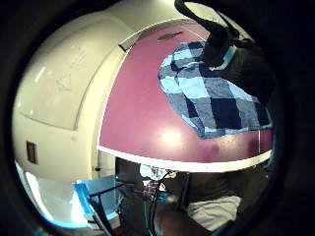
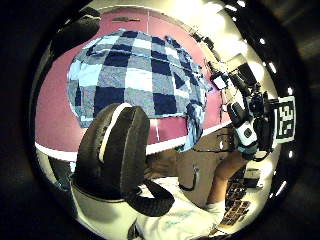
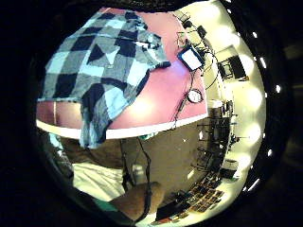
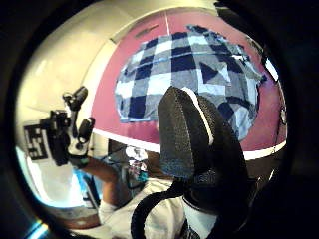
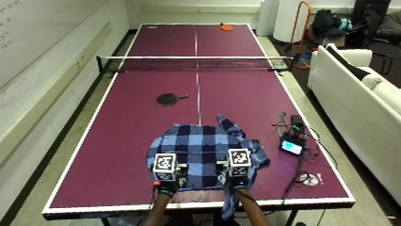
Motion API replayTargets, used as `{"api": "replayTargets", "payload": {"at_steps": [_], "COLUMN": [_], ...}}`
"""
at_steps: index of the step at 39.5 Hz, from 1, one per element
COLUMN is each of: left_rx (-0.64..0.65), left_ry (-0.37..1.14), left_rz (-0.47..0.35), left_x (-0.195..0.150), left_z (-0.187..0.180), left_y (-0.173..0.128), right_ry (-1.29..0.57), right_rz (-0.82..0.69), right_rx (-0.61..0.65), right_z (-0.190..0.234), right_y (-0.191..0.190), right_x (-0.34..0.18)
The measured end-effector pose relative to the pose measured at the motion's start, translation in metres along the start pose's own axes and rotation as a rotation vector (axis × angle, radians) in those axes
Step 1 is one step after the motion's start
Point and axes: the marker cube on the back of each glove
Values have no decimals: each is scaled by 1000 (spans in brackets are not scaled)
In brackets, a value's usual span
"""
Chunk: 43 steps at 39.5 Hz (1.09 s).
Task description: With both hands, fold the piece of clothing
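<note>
Hands: left hand (image 5: 166,187) and right hand (image 5: 233,184) hover side by side above the near hem of the shirt; whether each grip is released or clenched cannot be told.
Worktop: maroon table-tennis worktop (image 5: 125,141) with white edge lines, net (image 5: 196,63) across its middle.
Shirt: blue and navy checked shirt (image 5: 204,153) lies spread at the near end, one sleeve (image 5: 229,207) hanging over the near edge.
Paddle: dark paddle (image 5: 169,99) lies beyond the shirt, well apart.
Device: small lit screen (image 5: 291,147) with cables, right of the shirt.
</note>
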Motion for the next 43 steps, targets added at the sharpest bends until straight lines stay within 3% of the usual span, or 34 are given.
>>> {"api": "replayTargets", "payload": {"at_steps": [6, 23, 30, 38, 40, 43], "left_rx": [-16, -25, -97, -278, -309, -296], "left_ry": [-11, -48, -118, -106, -107, -108], "left_rz": [10, 45, 27, 15, 9, -9], "left_x": [4, 8, 1, -13, -16, -16], "left_z": [0, -3, 39, 107, 113, 90], "left_y": [3, 12, 8, 5, 8, 22], "right_ry": [7, -4, -30, -68, -58, -40], "right_rz": [3, 10, 41, 70, 69, 58], "right_rx": [17, -9, -1, -139, -166, -205], "right_z": [10, 5, 44, 112, 119, 106], "right_y": [-8, 14, 9, 2, 5, 24], "right_x": [4, 10, 24, 44, 45, 40]}}
